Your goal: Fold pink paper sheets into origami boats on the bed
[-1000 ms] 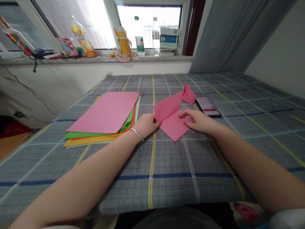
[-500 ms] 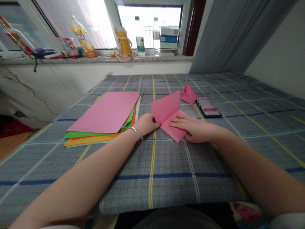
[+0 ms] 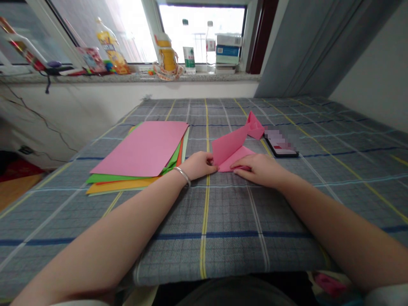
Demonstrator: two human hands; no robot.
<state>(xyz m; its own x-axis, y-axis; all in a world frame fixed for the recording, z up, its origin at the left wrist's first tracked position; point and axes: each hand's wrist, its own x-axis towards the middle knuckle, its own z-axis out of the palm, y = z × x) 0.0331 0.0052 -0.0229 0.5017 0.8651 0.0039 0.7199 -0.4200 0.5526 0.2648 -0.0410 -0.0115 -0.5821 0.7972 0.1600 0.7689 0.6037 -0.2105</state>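
A pink sheet of paper (image 3: 228, 143), creased across the middle, lies in front of me with its far half raised at a slant. My left hand (image 3: 200, 165), a silver bangle at its wrist, pinches the left corner of the sheet. At the near right part, my right hand (image 3: 259, 169) has its fingers closed on the paper's near edge, which is folded up under them. Just behind the sheet stands a small folded pink paper shape (image 3: 255, 126), partly covered by the raised half.
To the left lies a stack of coloured paper (image 3: 143, 146), pink on top. A phone (image 3: 282, 144) rests at the right on the plaid cloth (image 3: 178, 212). Bottles, a yellow flask (image 3: 166, 57) and boxes (image 3: 228, 50) stand along the windowsill.
The near half of the pink sheet has been turned up under my right hand, whose fingers have curled in. The raised half has shifted right and leans lower.
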